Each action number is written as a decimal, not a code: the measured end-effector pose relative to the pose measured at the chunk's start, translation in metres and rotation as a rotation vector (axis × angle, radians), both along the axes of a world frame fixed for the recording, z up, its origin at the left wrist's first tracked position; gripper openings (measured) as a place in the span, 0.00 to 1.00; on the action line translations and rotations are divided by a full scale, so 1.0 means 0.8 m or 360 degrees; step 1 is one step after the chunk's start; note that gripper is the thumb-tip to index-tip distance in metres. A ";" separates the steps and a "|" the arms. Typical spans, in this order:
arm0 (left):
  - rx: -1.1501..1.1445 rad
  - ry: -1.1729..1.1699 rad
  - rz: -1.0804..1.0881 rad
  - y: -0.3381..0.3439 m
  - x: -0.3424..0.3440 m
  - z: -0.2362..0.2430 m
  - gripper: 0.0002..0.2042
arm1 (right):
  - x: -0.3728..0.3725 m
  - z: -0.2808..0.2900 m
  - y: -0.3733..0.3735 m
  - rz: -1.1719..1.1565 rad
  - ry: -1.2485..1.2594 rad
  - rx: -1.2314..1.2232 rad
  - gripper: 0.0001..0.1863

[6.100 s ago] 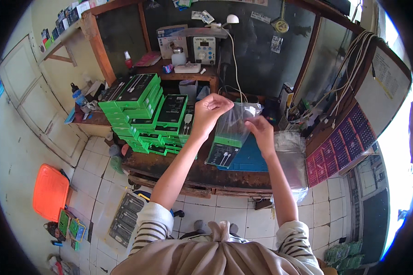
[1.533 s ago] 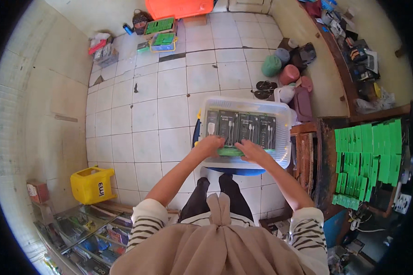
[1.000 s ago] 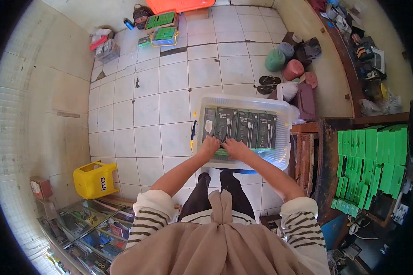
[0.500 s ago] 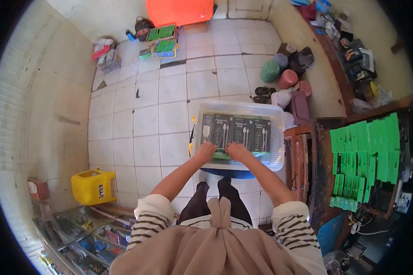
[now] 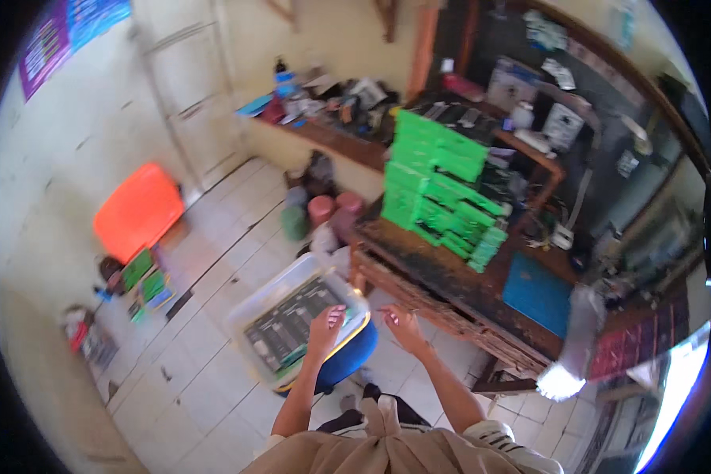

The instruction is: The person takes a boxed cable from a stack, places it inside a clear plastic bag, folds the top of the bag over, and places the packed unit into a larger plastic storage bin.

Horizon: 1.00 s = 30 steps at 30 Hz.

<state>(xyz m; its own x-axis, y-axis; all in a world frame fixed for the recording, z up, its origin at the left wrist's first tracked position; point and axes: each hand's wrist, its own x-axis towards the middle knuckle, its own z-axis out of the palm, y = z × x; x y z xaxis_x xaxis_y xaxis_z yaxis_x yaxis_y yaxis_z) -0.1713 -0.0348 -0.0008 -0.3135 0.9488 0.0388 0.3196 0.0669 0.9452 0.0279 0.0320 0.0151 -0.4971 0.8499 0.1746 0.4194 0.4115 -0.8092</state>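
A clear plastic bin (image 5: pixel 241 304) stands on a round blue stool (image 5: pixel 347 357), in front of me and slightly left. Flat black packages (image 5: pixel 291 314) with pale cable pictures lie in a row inside it. Over the bin's right part hovers my left hand (image 5: pixel 326 325), palm partly up, its loosely bent fingers holding nothing I can see. My right hand (image 5: pixel 401 324) is in the air between the bin and the wooden table, fingers stretched leftward and apart, and it appears to hold nothing. Both hands are slightly blurred.
Stacks of green boxes (image 5: pixel 434 186) stand on the worn wooden table (image 5: pixel 387 245) at right, near a blue flat sheet (image 5: pixel 536 294). Left lie an orange lid (image 5: pixel 140 209) and containers of green packs (image 5: pixel 142 268). Several round containers (image 5: pixel 321 209) sit beyond the bin.
The view has swung right toward the table and green boxes. Both hands have come up off the packages; the right has moved out past the bin's edge.
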 end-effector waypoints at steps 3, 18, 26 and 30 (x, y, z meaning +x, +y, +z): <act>0.0159 -0.0134 -0.0351 0.044 0.067 0.003 0.12 | 0.074 0.014 -0.005 -0.0269 -0.0004 -0.0031 0.08; 0.1179 0.0655 -0.0250 0.264 0.291 0.160 0.25 | 0.209 0.126 0.257 -0.1108 0.0707 0.0062 0.29; 0.1019 0.1051 -0.0186 0.279 0.319 0.156 0.25 | 0.215 0.111 0.320 -0.1125 0.0697 -0.0162 0.32; 0.0996 0.1116 -0.0093 0.273 0.315 0.164 0.21 | 0.208 0.176 0.265 -0.0819 0.1376 -0.0683 0.33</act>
